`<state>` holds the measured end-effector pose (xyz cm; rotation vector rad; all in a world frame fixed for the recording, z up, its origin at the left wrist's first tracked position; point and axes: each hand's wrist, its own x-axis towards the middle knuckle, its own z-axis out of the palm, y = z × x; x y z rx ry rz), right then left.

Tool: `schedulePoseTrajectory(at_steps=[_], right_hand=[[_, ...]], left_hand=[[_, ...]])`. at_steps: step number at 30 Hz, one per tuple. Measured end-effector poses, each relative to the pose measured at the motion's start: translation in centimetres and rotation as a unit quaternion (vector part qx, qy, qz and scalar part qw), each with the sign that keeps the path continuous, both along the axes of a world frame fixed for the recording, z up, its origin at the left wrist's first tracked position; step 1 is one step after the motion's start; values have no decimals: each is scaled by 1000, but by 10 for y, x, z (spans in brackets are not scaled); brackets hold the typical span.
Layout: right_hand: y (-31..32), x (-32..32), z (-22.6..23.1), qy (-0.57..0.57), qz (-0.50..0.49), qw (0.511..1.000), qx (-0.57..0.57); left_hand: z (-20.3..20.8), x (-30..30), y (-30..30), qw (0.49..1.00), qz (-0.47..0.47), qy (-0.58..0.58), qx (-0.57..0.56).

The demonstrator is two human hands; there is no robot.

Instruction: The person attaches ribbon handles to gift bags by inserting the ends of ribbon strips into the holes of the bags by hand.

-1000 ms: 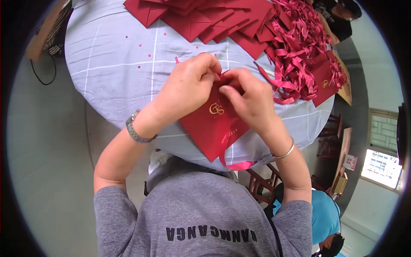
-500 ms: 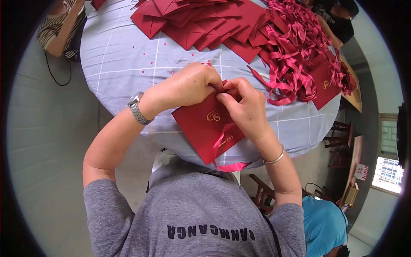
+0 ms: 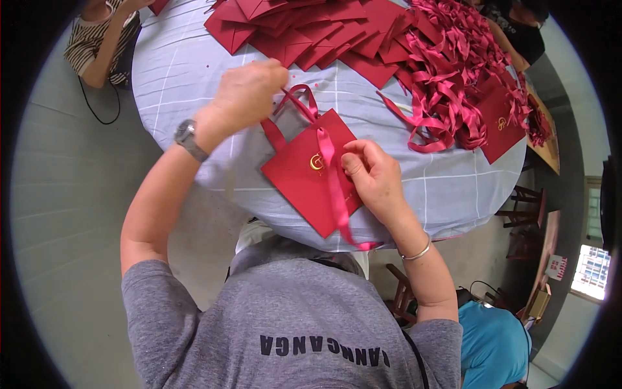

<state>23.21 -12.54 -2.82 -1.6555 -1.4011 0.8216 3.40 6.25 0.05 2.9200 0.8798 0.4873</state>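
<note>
Red paper bag (image 3: 304,172) — right hand (image 3: 374,178) pins it, left hand (image 3: 249,94) pinches its ribbon (image 3: 295,100).

Our left hand (image 3: 249,94) has lifted away from the right hand (image 3: 374,176) and now pulls a loop of red ribbon (image 3: 299,100) up and out from the red envelope (image 3: 311,172). Before, both hands met at its top edge. A ribbon strand now trails down across its face.
</note>
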Motion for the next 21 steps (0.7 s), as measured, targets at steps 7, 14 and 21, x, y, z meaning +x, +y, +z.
schedulePoseTrajectory(at_steps=[7, 14, 21], right_hand=[[0, 3, 7, -5, 16, 1000, -20], [-13, 26, 33, 287, 27, 956, -50], [-85, 17, 46, -258, 39, 965, -28]], left_hand=[[-5, -28, 1, 991, 119, -52, 15], [6, -21, -90, 967, 87, -150, -186], [-9, -9, -114, 968, 125, -113, -187]])
